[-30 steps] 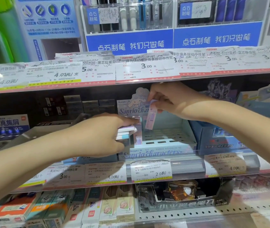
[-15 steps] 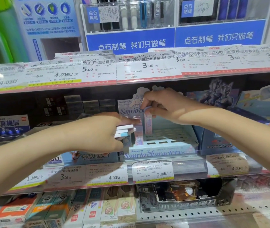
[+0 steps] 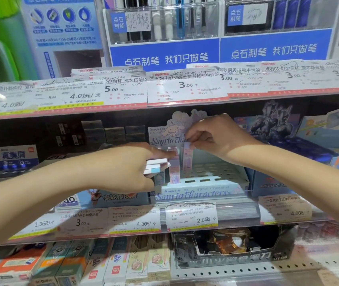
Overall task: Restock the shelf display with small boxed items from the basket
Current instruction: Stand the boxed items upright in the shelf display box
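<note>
Right hand (image 3: pixel 216 139) pinches slim pink box (image 3: pixel 187 156), probably half-slotted in Sanrio display tray (image 3: pixel 222 178); could knock neighbouring box (image 3: pixel 173 168). Left hand (image 3: pixel 127 168) grips spare boxes (image 3: pixel 155 167), which may slip.

Display tray (image 3: pixel 203 193): printed card, slight sheen. Small boxes (image 3: pixel 187 157): glossy pastel card. Price tags (image 3: pixel 187 87): matt paper behind clear plastic strip. Lower shelf (image 3: pixel 267 269): perforated painted metal.

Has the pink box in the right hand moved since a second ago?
Yes. The pink box pinched by the right hand has gone from tilted to upright and down toward the slotted display tray, beside the box already standing there.
</note>
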Available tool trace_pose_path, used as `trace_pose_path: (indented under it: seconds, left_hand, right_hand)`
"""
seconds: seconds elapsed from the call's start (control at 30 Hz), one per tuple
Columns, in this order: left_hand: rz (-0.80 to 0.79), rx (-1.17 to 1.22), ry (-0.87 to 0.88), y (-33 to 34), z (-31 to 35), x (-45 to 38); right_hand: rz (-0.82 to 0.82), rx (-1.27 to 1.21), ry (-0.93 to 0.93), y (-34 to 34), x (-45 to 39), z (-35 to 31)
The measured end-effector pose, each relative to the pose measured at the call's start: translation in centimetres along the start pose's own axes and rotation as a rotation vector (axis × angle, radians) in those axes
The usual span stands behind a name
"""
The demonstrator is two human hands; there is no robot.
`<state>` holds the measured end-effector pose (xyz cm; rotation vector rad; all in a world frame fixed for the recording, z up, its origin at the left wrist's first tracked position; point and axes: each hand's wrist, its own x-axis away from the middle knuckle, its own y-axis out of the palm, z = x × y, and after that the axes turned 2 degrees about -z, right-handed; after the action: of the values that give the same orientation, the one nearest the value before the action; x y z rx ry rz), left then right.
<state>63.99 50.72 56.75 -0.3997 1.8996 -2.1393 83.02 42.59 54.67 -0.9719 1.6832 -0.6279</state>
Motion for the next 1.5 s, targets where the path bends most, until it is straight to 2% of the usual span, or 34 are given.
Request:
trace_pose_path:
  seconds: [0.07,0.2,0.43,0.9,1.0,1.1,1.2,1.27,1.37,1.5]
  left_hand:
    - [0.015,0.002,0.001,0.2,-0.2,-0.1]
    - [0.02,0.007,0.025,0.6,-0.8,-0.3]
    - [0.001,0.058,-0.036,0.0,0.2,0.3]
    - [-0.017,0.083,-0.063,-0.2,0.7,0.6]
    - [0.009,0.107,-0.052,-0.1,0.5,0.4]
    - [0.162,0.171,0.001,0.7,0.1,0.4]
    - [0.269,0.363,0.064,1.5,0.1,0.3]
    - [0.225,0.539,0.068,1.6,0.5,0.5]
    - [0.112,0.682,0.071,1.7,1.1,0.5]
    - [0.061,0.746,0.083,2.1,1.7,0.3]
  right_hand:
    - [0.013,0.027,-0.006,0.0,-0.1,0.2]
    - [-0.068,0.085,-0.073,0.1,-0.3,0.2]
    - [-0.133,-0.097,-0.006,-0.4,-0.5,-0.3]
    - [-0.196,0.035,0.109,-0.8,-0.8,-0.8]
    - [-0.253,0.02,0.121,-1.1,-0.6,-1.1]
    - [-0.21,0.003,0.13,-1.6,0.1,-1.5]
    - [-0.058,-0.214,0.125,-1.6,1.6,-2.5]
    - [-0.038,-0.425,0.114,-1.8,2.7,-3.5]
    - [-0.119,-0.675,0.159,-2.1,3.6,-4.9]
    - [-0.216,-0.711,0.195,-1.7,3.8,-5.3]
